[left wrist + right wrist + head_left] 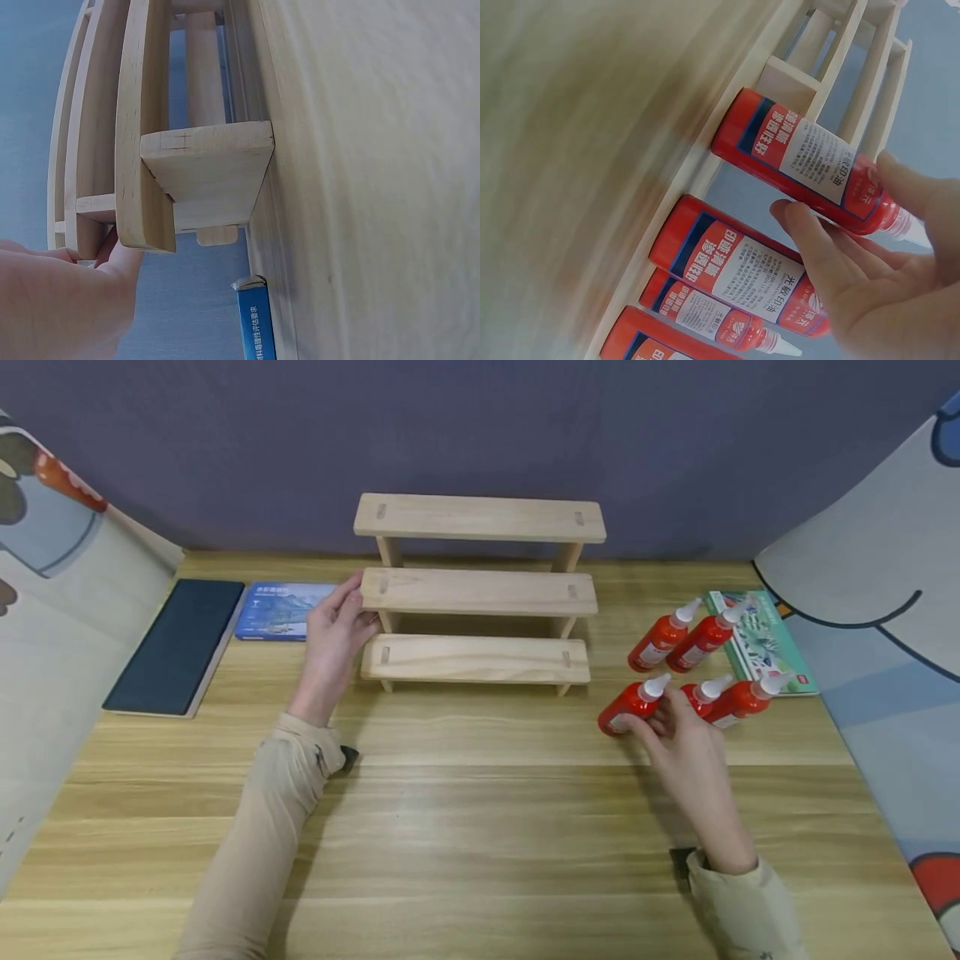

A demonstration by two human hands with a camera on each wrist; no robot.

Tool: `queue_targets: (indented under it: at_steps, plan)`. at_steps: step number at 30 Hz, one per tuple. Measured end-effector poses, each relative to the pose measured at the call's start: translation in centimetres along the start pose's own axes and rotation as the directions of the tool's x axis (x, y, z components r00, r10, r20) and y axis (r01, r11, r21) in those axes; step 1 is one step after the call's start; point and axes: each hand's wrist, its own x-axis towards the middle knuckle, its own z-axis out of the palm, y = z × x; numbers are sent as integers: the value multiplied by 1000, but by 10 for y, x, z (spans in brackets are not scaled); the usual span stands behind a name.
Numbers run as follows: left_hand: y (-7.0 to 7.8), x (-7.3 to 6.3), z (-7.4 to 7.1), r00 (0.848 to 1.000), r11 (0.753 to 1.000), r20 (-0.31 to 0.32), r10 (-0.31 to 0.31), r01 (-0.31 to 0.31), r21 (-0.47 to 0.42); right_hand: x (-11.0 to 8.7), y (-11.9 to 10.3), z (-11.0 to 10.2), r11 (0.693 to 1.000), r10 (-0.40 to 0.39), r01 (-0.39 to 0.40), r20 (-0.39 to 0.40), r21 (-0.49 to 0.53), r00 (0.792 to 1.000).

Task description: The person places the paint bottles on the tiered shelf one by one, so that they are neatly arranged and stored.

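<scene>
A three-step wooden stand [480, 591] occupies the back middle of the table. My left hand [334, 631] grips the left end of its middle step; in the left wrist view, the left hand [71, 296] has its fingers at the board's end. On the right, my right hand [686, 747] pinches a red ink bottle [628, 708] near its shoulder, thumb on one side and fingers on the other. The right wrist view shows this bottle's printed label [810, 157] and its base close to the tabletop. The bottle's white nozzle [656, 685] points up.
Two red bottles [656, 643] stand behind the right hand, and two more red bottles [738, 702] just right of it. A green book [780, 652] lies behind them. Left of the stand lie a blue box [281, 610] and a dark book [176, 647]. A dark partition [480, 427] closes the back.
</scene>
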Motion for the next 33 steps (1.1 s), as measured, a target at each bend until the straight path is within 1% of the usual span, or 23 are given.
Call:
queue_targets:
  at_steps: [8,20,28,33]
  plan:
    - [0,0,0,1000,1000,-11,-12,12,0,1,2,-1,1000,4,-4,12,7,1000]
    - [-1,0,-1,1000,1000,6,7,-7,-4,2,1,-1,1000,1,-2,1,17,1000]
    - [-2,0,-1,1000,1000,8,14,-14,7,3,-1,-4,1000,4,-4,-7,14,1000]
    - [-2,0,-2,1000,999,7,17,-17,41,5,-3,-7,1000,-5,5,-20,25,1000]
